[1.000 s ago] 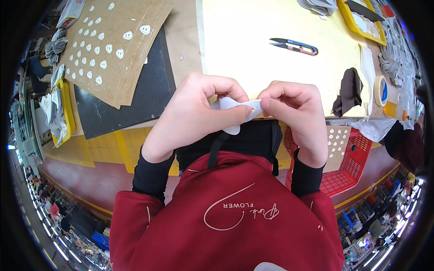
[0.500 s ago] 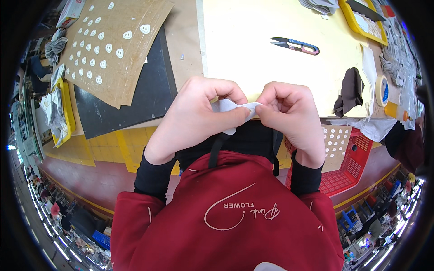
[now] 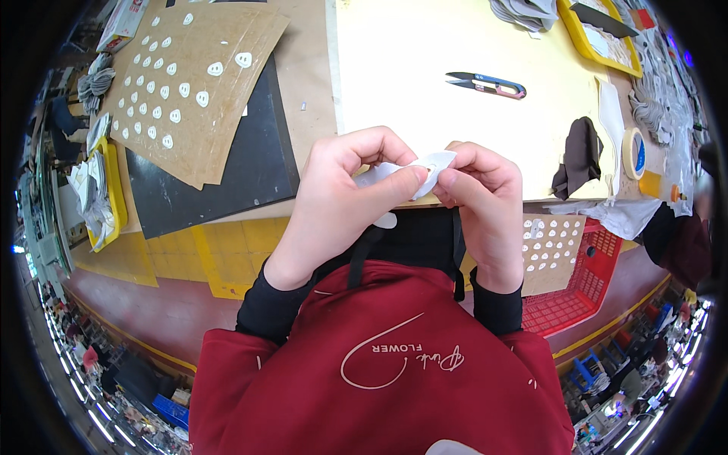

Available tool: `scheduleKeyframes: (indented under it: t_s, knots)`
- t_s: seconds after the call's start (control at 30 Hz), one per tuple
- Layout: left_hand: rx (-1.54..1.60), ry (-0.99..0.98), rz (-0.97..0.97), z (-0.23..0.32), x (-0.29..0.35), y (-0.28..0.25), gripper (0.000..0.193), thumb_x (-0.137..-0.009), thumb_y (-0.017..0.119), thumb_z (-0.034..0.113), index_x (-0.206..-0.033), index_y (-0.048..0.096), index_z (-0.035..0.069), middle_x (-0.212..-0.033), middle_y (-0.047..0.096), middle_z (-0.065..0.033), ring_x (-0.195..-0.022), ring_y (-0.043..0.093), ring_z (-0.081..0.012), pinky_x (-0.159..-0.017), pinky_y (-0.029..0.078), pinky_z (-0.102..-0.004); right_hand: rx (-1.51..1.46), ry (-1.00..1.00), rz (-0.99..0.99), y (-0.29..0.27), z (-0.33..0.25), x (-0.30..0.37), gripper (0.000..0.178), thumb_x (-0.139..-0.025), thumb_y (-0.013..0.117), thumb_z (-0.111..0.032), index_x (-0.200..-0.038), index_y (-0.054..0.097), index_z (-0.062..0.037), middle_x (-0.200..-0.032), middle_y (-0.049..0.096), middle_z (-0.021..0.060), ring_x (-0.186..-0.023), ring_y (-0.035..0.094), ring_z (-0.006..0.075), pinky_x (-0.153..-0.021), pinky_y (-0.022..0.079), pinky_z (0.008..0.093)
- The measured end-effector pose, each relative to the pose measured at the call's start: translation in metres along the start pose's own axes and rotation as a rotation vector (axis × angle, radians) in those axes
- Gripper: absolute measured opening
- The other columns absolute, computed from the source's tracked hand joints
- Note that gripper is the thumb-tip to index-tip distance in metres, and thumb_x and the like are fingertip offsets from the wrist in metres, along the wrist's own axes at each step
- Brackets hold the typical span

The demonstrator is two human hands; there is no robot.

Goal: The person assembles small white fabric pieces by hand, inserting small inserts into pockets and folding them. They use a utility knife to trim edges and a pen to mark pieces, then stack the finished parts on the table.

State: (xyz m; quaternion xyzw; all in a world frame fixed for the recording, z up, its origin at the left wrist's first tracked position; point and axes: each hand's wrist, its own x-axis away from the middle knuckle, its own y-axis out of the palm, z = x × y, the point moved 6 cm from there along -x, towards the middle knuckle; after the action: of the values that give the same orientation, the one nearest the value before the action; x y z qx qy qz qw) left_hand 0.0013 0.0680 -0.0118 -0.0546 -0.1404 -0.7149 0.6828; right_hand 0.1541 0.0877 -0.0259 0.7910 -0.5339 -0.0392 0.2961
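Note:
A small white piece of fabric (image 3: 437, 161) is held up over the table's front edge, with a small dark spot or hole showing on it. My left hand (image 3: 345, 189) pinches it between thumb and fingers, and more of the white cloth shows inside that hand. The thumb and fingers of my right hand (image 3: 485, 186) are closed at the piece's right end; the fingertips behind it are partly hidden. Beyond my right hand, thread snips (image 3: 487, 84) with dark blades lie on the pale yellow table surface (image 3: 402, 68).
At left, a brown sheet with white face-shaped patches (image 3: 220, 129) overlaps a black board (image 3: 227, 197). A dark cloth (image 3: 580, 159), a tape roll (image 3: 634, 153) and a yellow tray (image 3: 637, 64) lie right. Below the table edge stands a red basket (image 3: 591, 280); a yellow bin (image 3: 115, 193) sits far left.
The white fabric has been turned and raised between my fingers, so its face and dark spot now show. My right hand's fingers have opened out slightly and shifted their grip.

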Motion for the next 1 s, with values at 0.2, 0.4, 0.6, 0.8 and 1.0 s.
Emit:
scheduleKeyframes:
  t_s: [0.2, 0.4, 0.6, 0.8, 1.0]
  knots:
    - [-0.078, 0.037, 0.004, 0.003, 0.004, 0.001, 0.012, -0.087, 0.071, 0.011, -0.083, 0.065, 0.001, -0.071, 0.061, 0.0029, -0.064, 0.053, -0.0013, -0.053, 0.041, -0.0181, 0.000, -0.055, 0.002, 0.001, 0.003, 0.001, 0.001, -0.088, 0.064, 0.003, -0.089, 0.065, 0.0017, -0.082, 0.064, -0.0005, -0.074, 0.058, 0.0026, -0.068, 0.046, 0.0172]
    - [-0.193, 0.158, 0.007, 0.008, 0.005, 0.002, 0.010, -0.086, 0.071, 0.009, -0.082, 0.065, 0.001, -0.070, 0.062, 0.0022, -0.064, 0.054, -0.0034, -0.055, 0.042, -0.0203, 0.033, -0.076, 0.022, 0.006, 0.001, 0.003, 0.004, -0.087, 0.064, 0.005, -0.086, 0.062, 0.0013, -0.080, 0.062, -0.0013, -0.072, 0.056, 0.0012, -0.065, 0.045, 0.0165]
    - [-0.378, 0.230, -0.107, 0.018, 0.007, 0.004, 0.004, -0.083, 0.068, 0.001, -0.081, 0.065, 0.001, -0.074, 0.065, 0.0000, -0.070, 0.057, -0.0048, -0.063, 0.044, -0.0215, 0.099, -0.001, 0.020, 0.004, 0.003, 0.005, 0.013, -0.084, 0.064, 0.006, -0.077, 0.057, -0.0023, -0.073, 0.057, -0.0042, -0.065, 0.050, -0.0016, -0.057, 0.040, 0.0147]
    - [-0.306, 0.158, -0.102, 0.010, 0.009, 0.005, 0.004, -0.084, 0.068, 0.000, -0.081, 0.065, 0.000, -0.075, 0.066, -0.0012, -0.071, 0.058, -0.0058, -0.064, 0.045, -0.0223, 0.114, 0.026, 0.017, 0.003, 0.007, 0.003, 0.013, -0.082, 0.063, 0.006, -0.075, 0.056, -0.0030, -0.073, 0.057, -0.0044, -0.066, 0.049, -0.0015, -0.059, 0.039, 0.0147]
    - [-0.186, 0.141, -0.093, 0.005, 0.009, 0.001, 0.008, -0.085, 0.070, 0.006, -0.086, 0.066, 0.000, -0.074, 0.065, -0.0013, -0.071, 0.057, -0.0058, -0.063, 0.047, -0.0223, 0.011, 0.051, -0.008, 0.008, 0.007, 0.003, 0.012, -0.085, 0.062, 0.005, -0.076, 0.057, -0.0021, -0.076, 0.059, -0.0028, -0.067, 0.051, -0.0007, -0.061, 0.041, 0.0162]
